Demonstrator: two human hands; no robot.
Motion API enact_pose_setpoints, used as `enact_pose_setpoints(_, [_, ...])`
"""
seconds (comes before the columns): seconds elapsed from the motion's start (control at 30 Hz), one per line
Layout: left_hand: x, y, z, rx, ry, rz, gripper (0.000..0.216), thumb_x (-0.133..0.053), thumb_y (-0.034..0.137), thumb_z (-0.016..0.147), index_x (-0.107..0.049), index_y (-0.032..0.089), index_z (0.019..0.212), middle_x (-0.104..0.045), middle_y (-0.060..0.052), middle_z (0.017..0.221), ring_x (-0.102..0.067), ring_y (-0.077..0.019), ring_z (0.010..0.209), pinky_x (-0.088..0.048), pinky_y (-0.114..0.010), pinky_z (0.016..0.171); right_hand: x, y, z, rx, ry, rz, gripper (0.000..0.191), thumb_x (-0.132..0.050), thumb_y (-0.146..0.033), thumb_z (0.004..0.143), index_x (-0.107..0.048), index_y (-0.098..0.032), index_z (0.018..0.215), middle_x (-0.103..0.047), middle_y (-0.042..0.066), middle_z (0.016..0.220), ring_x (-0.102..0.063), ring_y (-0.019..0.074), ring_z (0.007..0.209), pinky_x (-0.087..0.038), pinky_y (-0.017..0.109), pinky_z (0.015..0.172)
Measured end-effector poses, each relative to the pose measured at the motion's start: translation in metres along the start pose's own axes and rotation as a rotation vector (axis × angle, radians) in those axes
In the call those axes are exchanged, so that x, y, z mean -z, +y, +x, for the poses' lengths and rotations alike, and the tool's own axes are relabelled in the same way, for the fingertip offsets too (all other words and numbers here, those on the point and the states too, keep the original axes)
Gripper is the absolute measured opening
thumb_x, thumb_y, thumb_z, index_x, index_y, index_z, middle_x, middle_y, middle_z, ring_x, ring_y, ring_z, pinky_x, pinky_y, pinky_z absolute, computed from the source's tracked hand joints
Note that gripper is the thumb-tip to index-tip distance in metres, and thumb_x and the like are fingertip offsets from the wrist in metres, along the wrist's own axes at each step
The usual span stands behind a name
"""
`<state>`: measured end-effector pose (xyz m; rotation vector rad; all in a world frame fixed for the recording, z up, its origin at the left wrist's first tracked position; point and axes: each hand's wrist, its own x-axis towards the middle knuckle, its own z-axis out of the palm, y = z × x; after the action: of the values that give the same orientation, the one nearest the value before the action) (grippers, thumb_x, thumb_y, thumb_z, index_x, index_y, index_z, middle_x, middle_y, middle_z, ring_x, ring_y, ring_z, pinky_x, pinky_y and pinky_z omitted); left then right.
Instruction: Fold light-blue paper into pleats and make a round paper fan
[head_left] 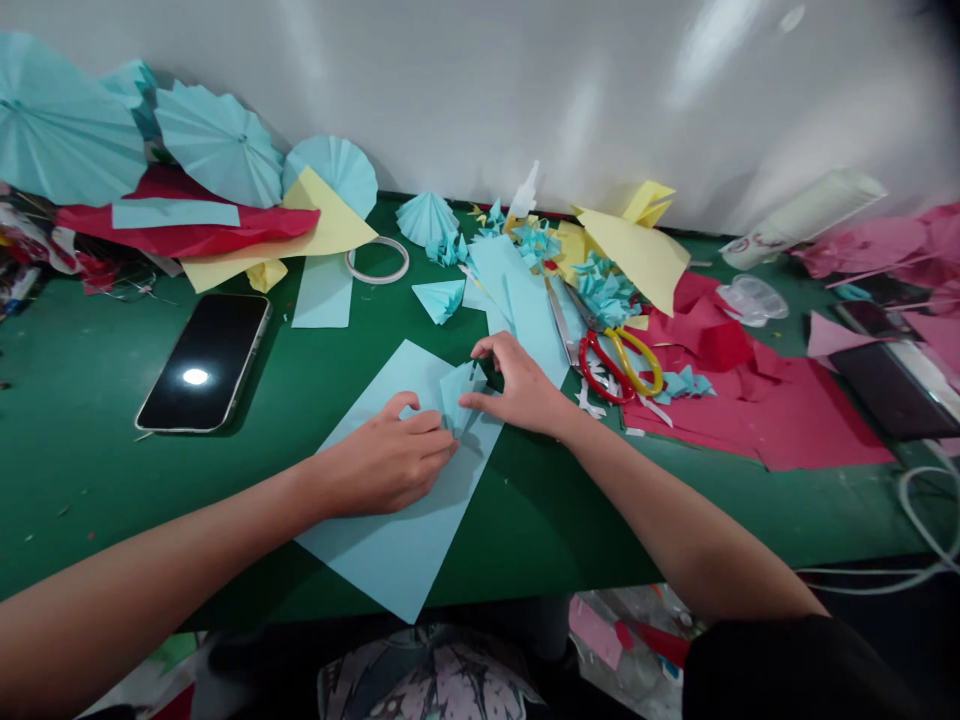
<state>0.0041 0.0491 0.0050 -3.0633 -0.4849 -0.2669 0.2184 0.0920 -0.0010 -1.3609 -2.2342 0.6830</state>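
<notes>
Phone [206, 365]: dark, lying flat on the green table [82, 470].

Tape ring [379, 280]: beyond the sheet.

Left hand [397, 455]: fingers curled, fingertips at the lower edge of the folded piece; whether they pinch it cannot be told.

Blue sheet [397, 560]: flat, set askew, under the left hand.

Folded paper piece [452, 395]: pale blue, above the sheet's upper part, between both hands. Probably very light, crisp at creases, easily crumpled or torn; best taken by its layered edges, lightly, between thumb and forefinger.

Right hand [521, 385]: thumb against the piece, forefinger arched apart from the thumb; firmness of hold unclear.

Scissors [621, 352]: red and yellow handles, beside red paper [810, 420].
</notes>
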Motion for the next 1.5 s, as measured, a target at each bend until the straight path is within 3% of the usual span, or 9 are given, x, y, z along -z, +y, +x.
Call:
enact_pose_setpoints(0.13, [0.001, 0.000, 0.000, -0.003, -0.001, 0.021, 0.022, -0.042, 0.020, 0.087, -0.061, 0.014, 0.095, -0.059, -0.003, 0.080, -0.049, -0.0183, 0.082, -0.028, -0.040, 0.083, -0.001, 0.003, -0.002, 0.032, -0.066, -0.096, 0.055, -0.069, -0.050, 0.062, -0.045, -0.019, 0.100, -0.047, 0.009, 0.104, -0.045, 0.0258, 0.101, -0.038, 0.041, 0.087])
enact_pose_setpoints(0.37, [0.000, 0.001, -0.001, -0.025, 0.004, 0.044, 0.023, -0.039, 0.015, 0.086, -0.061, 0.013, 0.091, -0.057, -0.003, 0.077, -0.047, -0.0178, 0.080, -0.028, -0.040, 0.083, 0.002, 0.004, 0.004, -0.064, -0.030, -0.004, 0.027, -0.066, -0.034, 0.072, -0.051, -0.020, 0.090, -0.046, 0.005, 0.096, -0.050, 0.0187, 0.088, -0.043, 0.033, 0.080])
enact_pose_setpoints(0.63, [-0.002, 0.001, 0.000, -0.053, 0.039, 0.005, 0.020, -0.042, 0.012, 0.084, -0.061, 0.013, 0.082, -0.054, -0.001, 0.072, -0.047, -0.0167, 0.079, -0.029, -0.039, 0.083, 0.002, 0.007, 0.007, -0.053, 0.012, 0.000, 0.013, -0.065, -0.015, 0.072, -0.058, -0.018, 0.083, -0.051, 0.002, 0.086, -0.048, 0.0134, 0.071, -0.041, 0.029, 0.070])
enact_pose_setpoints(0.77, [-0.002, 0.002, 0.000, -0.034, 0.026, -0.018, 0.018, -0.043, 0.013, 0.084, -0.061, 0.014, 0.083, -0.055, -0.002, 0.073, -0.048, -0.0176, 0.078, -0.030, -0.039, 0.082, -0.001, 0.010, 0.005, 0.019, 0.037, 0.015, 0.016, -0.061, -0.013, 0.075, -0.059, -0.018, 0.090, -0.051, 0.004, 0.088, -0.049, 0.0142, 0.073, -0.043, 0.030, 0.070])
enact_pose_setpoints(0.87, [-0.002, 0.001, -0.001, 0.004, 0.012, -0.056, 0.017, -0.044, 0.016, 0.083, -0.060, 0.014, 0.090, -0.056, -0.003, 0.079, -0.050, -0.0189, 0.082, -0.032, -0.040, 0.084, -0.002, 0.011, 0.002, 0.184, 0.054, -0.012, 0.020, -0.053, -0.012, 0.080, -0.059, -0.019, 0.098, -0.049, 0.007, 0.096, -0.049, 0.0165, 0.084, -0.044, 0.032, 0.075])
enact_pose_setpoints(1.03, [-0.004, -0.005, -0.002, 0.041, 0.041, -0.183, 0.019, -0.047, 0.016, 0.082, -0.059, 0.016, 0.097, -0.054, -0.010, 0.109, -0.045, -0.0251, 0.110, -0.036, -0.042, 0.093, 0.002, 0.009, -0.002, 0.491, -0.058, -0.148, 0.019, -0.047, -0.018, 0.087, -0.063, -0.024, 0.095, -0.051, 0.008, 0.113, -0.042, 0.0211, 0.105, -0.038, 0.039, 0.087])
enact_pose_setpoints(1.13, [-0.007, -0.008, -0.003, 0.032, 0.079, -0.239, 0.019, -0.045, 0.014, 0.083, -0.058, 0.014, 0.097, -0.051, -0.013, 0.115, -0.043, -0.0250, 0.116, -0.036, -0.042, 0.098, 0.005, 0.008, -0.004, 0.530, -0.095, -0.184, 0.017, -0.049, -0.024, 0.087, -0.065, -0.023, 0.094, -0.054, 0.007, 0.115, -0.041, 0.0223, 0.109, -0.036, 0.039, 0.086])
enact_pose_setpoints(1.27, [-0.009, -0.010, -0.003, 0.052, 0.108, -0.234, 0.021, -0.043, 0.013, 0.083, -0.056, 0.013, 0.099, -0.055, -0.013, 0.110, -0.046, -0.0225, 0.114, -0.035, -0.043, 0.101, 0.009, 0.008, -0.004, 0.547, -0.103, -0.165, 0.015, -0.053, -0.029, 0.085, -0.066, -0.021, 0.086, -0.059, 0.007, 0.102, -0.046, 0.0204, 0.100, -0.035, 0.037, 0.081])
enact_pose_setpoints(1.5, [-0.008, -0.008, -0.005, 0.050, 0.063, -0.049, 0.033, -0.046, 0.019, 0.085, -0.052, 0.016, 0.117, -0.058, -0.009, 0.110, -0.049, -0.0243, 0.111, -0.035, -0.043, 0.097, 0.008, 0.006, -0.003, 0.501, -0.173, -0.070, 0.012, -0.056, -0.025, 0.084, -0.065, -0.018, 0.080, -0.059, 0.005, 0.084, -0.049, 0.0165, 0.085, -0.033, 0.033, 0.075])
